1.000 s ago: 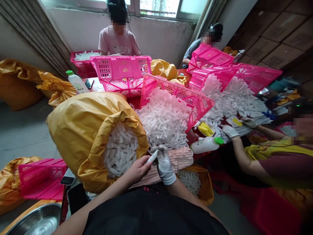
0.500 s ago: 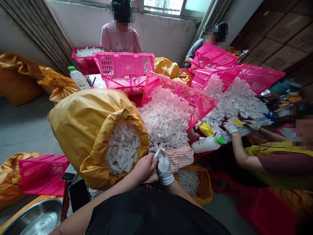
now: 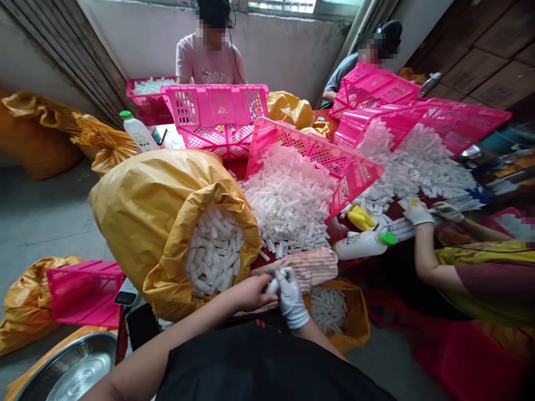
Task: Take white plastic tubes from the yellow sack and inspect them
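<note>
My bare left hand (image 3: 254, 293) is closed, its thumb and fingers around a small white tube-like piece (image 3: 273, 286). Against that piece presses my right hand (image 3: 291, 301), in a white glove, with its fingers bent closed. Both hands meet in front of my body, just over the near edge of a pinkish ribbed cloth (image 3: 309, 266). Left of them a big yellow sack (image 3: 167, 206) lies tipped, its mouth showing many white pieces (image 3: 215, 250). Beyond the cloth rises a heap of similar white pieces (image 3: 290, 200), spilling from a tilted pink basket (image 3: 355, 178).
A white bottle with a green cap (image 3: 361, 245) lies right of the cloth, near a dish of yellow pieces (image 3: 360, 218). Below stands an open yellow bag (image 3: 359, 312). A metal basin (image 3: 69, 367) is at lower left. A co-worker's gloved hands (image 3: 418, 211) work at right.
My hands have dropped slightly and come a little apart, the white piece now showing between them. The whole view has shifted a little. The co-worker's hand at right has turned.
</note>
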The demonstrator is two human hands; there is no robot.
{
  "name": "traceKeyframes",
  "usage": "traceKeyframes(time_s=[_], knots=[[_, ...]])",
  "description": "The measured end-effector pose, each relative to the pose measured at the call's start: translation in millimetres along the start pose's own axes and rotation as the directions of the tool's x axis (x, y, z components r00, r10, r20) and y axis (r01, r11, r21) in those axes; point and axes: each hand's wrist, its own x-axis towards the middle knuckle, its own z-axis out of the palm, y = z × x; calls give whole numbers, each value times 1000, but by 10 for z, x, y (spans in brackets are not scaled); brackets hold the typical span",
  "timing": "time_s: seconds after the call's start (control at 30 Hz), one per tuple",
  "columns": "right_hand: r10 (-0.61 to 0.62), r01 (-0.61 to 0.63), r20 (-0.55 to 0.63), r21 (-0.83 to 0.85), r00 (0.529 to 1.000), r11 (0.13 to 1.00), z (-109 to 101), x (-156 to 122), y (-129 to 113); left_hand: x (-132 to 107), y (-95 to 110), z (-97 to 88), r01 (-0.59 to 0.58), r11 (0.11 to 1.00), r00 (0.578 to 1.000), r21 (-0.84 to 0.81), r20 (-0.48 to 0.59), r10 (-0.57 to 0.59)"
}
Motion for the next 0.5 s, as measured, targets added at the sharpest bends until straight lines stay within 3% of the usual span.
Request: traceKeyframes(time_s=[0.07,0.13,0.2,0.27,0.3,0.37,0.43,0.5], knots=[[21,-37,-175,-86,984,996,-421,36,162,-14,-191,-15,37,994,999,102,17,-39],[11,-72,-305,-189,952,979,-949,75,294,-11,-424,-48,213,931,975,298,-128,-182],[-31,-110,-374,-350,927,930,-1440,101,386,37,-640,-95,380,797,923,471,-246,-295],[-82,-135,-371,-522,925,843,-1725,134,448,126,-787,-138,427,733,904,530,-268,-334],[-97,-129,-335,-591,937,796,-1752,169,475,177,-829,-153,426,724,905,543,-259,-338],[-99,-67,-204,-675,974,734,-1560,296,531,273,-863,-172,404,723,914,560,-231,-332],[-77,37,-24,-708,997,705,-1110,496,585,338,-868,-183,381,720,924,580,-207,-322],[-51,133,134,-720,990,682,-558,725,617,365,-880,-194,357,716,933,600,-187,-308]])
